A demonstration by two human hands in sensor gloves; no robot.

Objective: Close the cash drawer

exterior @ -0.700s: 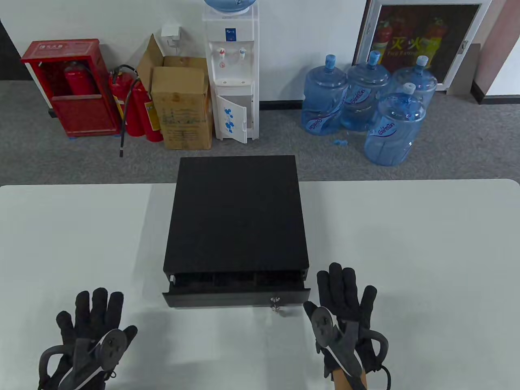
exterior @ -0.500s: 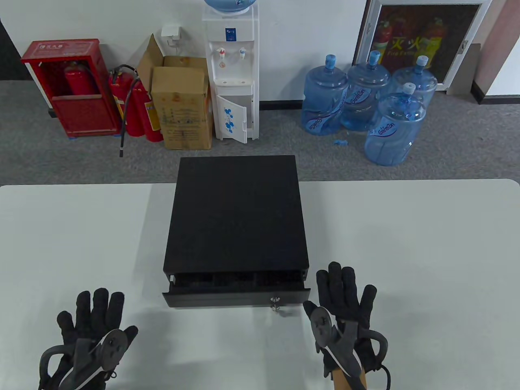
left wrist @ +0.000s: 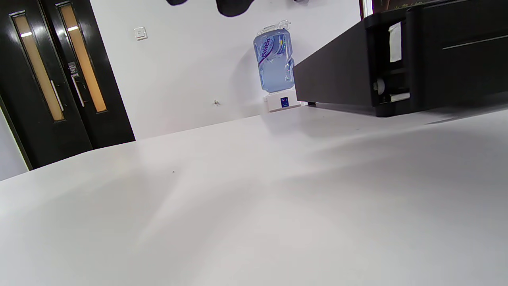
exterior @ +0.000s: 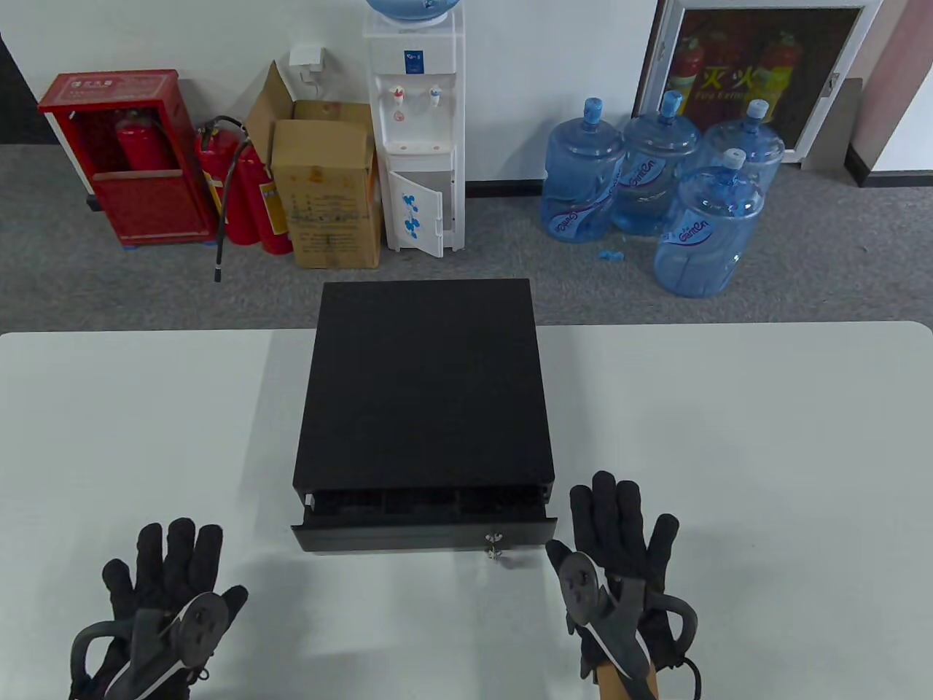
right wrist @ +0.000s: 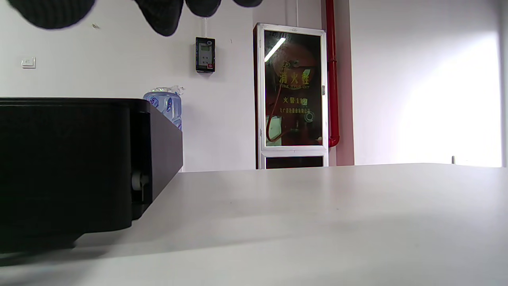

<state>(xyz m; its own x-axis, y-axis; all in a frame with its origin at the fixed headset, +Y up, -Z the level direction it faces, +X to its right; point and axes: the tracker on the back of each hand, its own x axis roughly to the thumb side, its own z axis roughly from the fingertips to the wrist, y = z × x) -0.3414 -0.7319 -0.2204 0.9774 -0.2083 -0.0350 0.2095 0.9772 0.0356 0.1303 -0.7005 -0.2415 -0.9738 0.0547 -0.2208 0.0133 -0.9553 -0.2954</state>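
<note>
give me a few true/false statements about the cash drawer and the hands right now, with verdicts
1. The cash drawer is slid out a little from its black case. True.
2. The right hand presses on the drawer front. False: it lies flat on the white table, beside the drawer's right corner.
3. A key sits in the lock on the drawer front. True.
4. The left hand grips the key. False: it rests on the table left of the drawer, apart from it, fingers spread.
5. The drawer is pushed fully in. False: a gap still shows its compartments.
</note>
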